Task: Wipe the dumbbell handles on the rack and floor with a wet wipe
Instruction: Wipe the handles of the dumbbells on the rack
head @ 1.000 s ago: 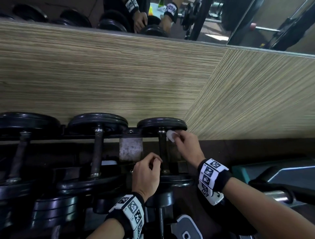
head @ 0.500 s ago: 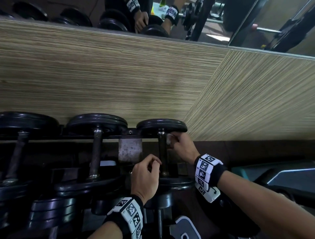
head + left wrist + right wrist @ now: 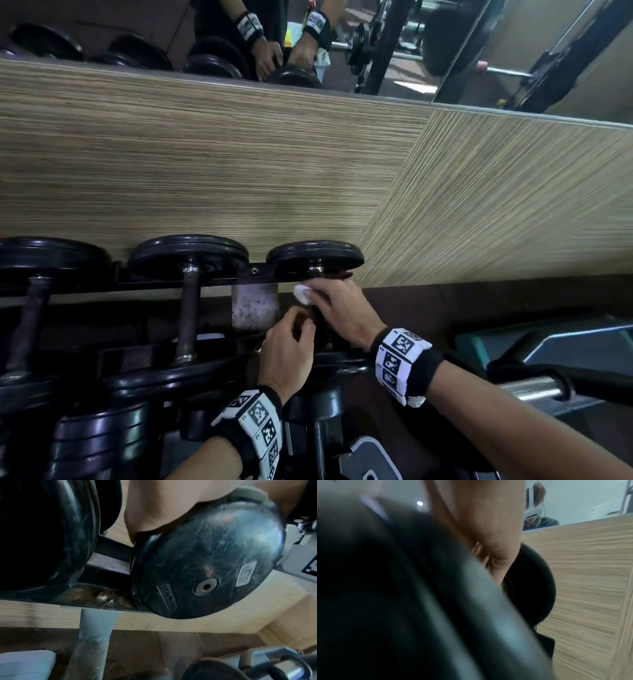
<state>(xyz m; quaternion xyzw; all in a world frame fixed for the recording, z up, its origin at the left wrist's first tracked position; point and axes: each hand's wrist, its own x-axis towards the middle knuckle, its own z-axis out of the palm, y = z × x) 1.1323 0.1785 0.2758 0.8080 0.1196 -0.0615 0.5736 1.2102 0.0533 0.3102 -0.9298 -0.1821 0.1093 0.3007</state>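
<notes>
The right hand curls its fingers round the wet wipe, pressed to the far end of the rightmost dumbbell's handle on the rack; the left hand grips that handle nearer. Only a small wad shows, so it could slip free or miss the covered stretch.

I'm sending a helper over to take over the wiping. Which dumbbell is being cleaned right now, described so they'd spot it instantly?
Find the wood-grain wall where it bends at a corner; the dumbbell rack runs along its foot. The dumbbell being wiped is the rightmost on the upper row, nearest that corner. Unlike its neighbours, both hands are on its handle, the right hand holding the white wet wipe.
</notes>
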